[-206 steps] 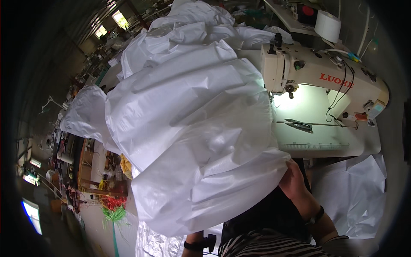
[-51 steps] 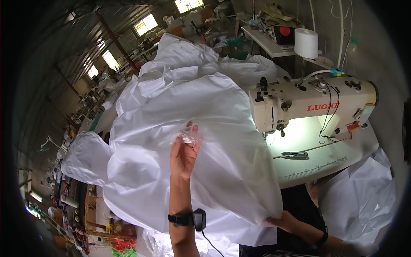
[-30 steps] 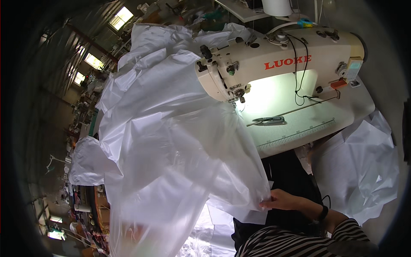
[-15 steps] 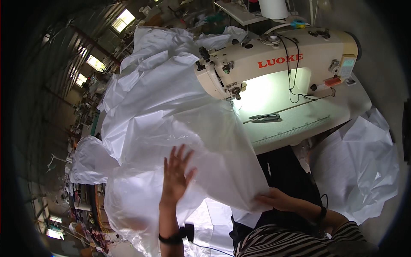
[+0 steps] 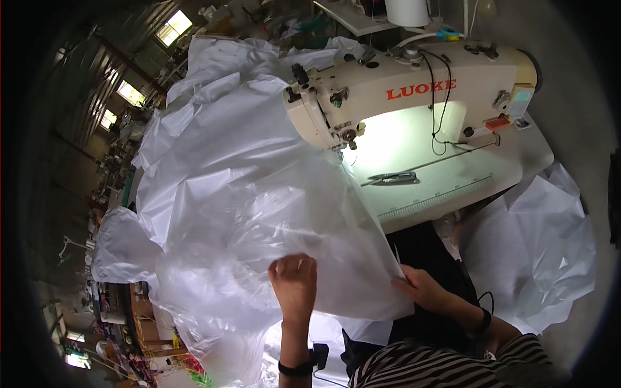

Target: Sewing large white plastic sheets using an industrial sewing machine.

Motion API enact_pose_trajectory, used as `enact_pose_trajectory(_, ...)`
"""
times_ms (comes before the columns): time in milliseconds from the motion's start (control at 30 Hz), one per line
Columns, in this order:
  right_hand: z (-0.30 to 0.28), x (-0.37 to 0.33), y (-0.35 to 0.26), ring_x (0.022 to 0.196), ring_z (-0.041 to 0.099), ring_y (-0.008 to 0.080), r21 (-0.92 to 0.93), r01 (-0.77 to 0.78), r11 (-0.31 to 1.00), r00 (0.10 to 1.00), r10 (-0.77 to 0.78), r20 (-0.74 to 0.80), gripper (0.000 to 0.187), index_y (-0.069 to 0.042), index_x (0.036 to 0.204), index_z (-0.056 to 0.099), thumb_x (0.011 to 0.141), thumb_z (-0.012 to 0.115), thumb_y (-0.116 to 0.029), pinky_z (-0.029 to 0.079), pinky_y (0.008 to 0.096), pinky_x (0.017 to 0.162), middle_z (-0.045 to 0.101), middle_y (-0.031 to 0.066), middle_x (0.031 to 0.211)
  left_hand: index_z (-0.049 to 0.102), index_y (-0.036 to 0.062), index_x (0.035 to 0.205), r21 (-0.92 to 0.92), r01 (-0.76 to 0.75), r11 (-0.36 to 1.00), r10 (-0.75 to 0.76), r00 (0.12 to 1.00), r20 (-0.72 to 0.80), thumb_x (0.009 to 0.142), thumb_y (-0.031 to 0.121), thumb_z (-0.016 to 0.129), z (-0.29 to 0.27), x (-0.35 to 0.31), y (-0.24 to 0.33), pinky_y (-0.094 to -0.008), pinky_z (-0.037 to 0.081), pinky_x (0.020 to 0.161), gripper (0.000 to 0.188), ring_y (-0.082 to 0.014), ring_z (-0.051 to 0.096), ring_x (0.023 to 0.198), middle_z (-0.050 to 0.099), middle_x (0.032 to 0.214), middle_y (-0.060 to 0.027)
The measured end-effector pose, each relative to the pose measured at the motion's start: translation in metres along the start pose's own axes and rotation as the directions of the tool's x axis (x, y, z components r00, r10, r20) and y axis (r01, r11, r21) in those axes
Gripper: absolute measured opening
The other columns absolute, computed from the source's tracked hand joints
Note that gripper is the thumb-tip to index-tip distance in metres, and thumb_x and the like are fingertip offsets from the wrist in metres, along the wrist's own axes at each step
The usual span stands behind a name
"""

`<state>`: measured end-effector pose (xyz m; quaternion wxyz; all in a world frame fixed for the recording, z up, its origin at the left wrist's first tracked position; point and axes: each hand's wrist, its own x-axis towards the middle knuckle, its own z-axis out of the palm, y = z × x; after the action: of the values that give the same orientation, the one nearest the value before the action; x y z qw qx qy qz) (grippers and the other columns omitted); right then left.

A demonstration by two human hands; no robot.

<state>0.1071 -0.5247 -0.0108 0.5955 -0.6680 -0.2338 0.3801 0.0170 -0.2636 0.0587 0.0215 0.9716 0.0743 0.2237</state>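
Observation:
A large sheet of thin, glossy white plastic-like material (image 5: 213, 187) spreads from the sewing machine down toward me. Its right edge runs from under the machine's needle area to my right hand (image 5: 422, 286), which pinches that edge between thumb and fingers. My left hand (image 5: 294, 279) is closed on the sheet's near part, knuckles up, fingertips hidden. The white sewing machine (image 5: 414, 90) stands at the upper right, its lamp lit over the bed. The needle itself is too small to make out.
Metal thread snips (image 5: 393, 178) lie on the machine table (image 5: 446, 191), beside a printed ruler scale. More white material (image 5: 533, 242) hangs at the right. A white thread cone (image 5: 407, 11) stands behind the machine. Dark cloth (image 5: 427, 249) shows below the table edge.
My left hand was spread open above the sheet; it has moved right and down and closed on it. The sheet's lower left has shifted and creased. My right hand keeps the edge.

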Motion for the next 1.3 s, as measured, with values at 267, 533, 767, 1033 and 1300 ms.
enact_pose_trajectory(267, 0.009, 0.025, -0.03, 0.083, 0.07, 0.0282, -0.164, 0.074, 0.984, 0.967, -0.111, -0.23, 0.054, 0.001, 0.144, 0.04, 0.1, 0.058, -0.024, 0.053, 0.0357, 0.075, 0.07, 0.0177, 0.094, 0.063, 0.0077, 0.091, -0.403, -0.059, 0.913, 0.239, 0.879, 0.413, 0.088, 0.015, 0.066, 0.022, -0.034, 0.088, -0.0398, 0.052, 0.066, 0.008, -0.0289, 0.066, 0.069, 0.065, 0.077, -0.0076)
enact_pose_trajectory(533, 0.042, 0.031, -0.012, 0.048, 0.063, 0.0174, -0.959, -0.03, 0.282, 0.909, -0.391, -0.143, 0.068, 0.004, 0.145, 0.043, 0.08, 0.06, -0.01, 0.05, 0.0321, 0.04, 0.058, 0.0043, 0.063, 0.067, 0.005, 0.113, -0.461, -0.155, 0.874, 0.196, 0.98, 0.042, 0.085, 0.016, 0.071, -0.015, 0.011, 0.042, -0.0414, 0.054, 0.078, 0.03, -0.0341, 0.067, 0.083, 0.071, 0.1, -0.0136)
enact_pose_trajectory(767, 0.053, 0.08, -0.041, 0.048, 0.062, 0.0182, -0.984, -0.039, 0.175, 0.936, -0.339, -0.097, 0.07, 0.011, 0.14, 0.043, 0.075, 0.063, -0.008, 0.045, 0.0328, 0.04, 0.058, 0.0016, 0.057, 0.04, 0.0181, 0.15, 0.088, 0.299, 0.95, -0.311, 0.889, 0.338, 0.097, 0.043, 0.058, 0.052, 0.05, -0.097, -0.0668, 0.025, 0.112, 0.061, -0.0397, 0.031, 0.145, 0.036, 0.157, -0.0129)
enact_pose_trajectory(1033, 0.018, 0.163, -0.063, 0.05, 0.064, 0.0173, -0.98, -0.1, 0.17, 0.896, -0.413, -0.163, 0.058, 0.005, 0.138, 0.05, 0.082, 0.06, -0.009, 0.046, 0.0308, 0.041, 0.063, 0.0004, 0.058, 0.04, 0.02, 0.15, 0.131, 0.299, 0.945, -0.321, 0.923, 0.213, 0.099, 0.05, 0.049, 0.1, 0.119, -0.125, -0.0705, 0.019, 0.111, 0.059, -0.0387, 0.033, 0.143, 0.043, 0.151, -0.0136)
enact_pose_trajectory(1300, -0.006, 0.11, -0.068, 0.078, 0.069, 0.0185, -0.486, 0.202, 0.85, 0.904, -0.352, -0.241, 0.053, 0.005, 0.141, 0.042, 0.095, 0.061, -0.014, 0.053, 0.0327, 0.068, 0.069, 0.0137, 0.083, 0.048, 0.0123, 0.144, -0.083, 0.203, 0.976, -0.189, 0.97, 0.15, 0.099, 0.033, 0.055, 0.093, 0.129, -0.177, -0.0551, 0.029, 0.114, 0.049, -0.0378, 0.042, 0.137, 0.053, 0.143, -0.0162)
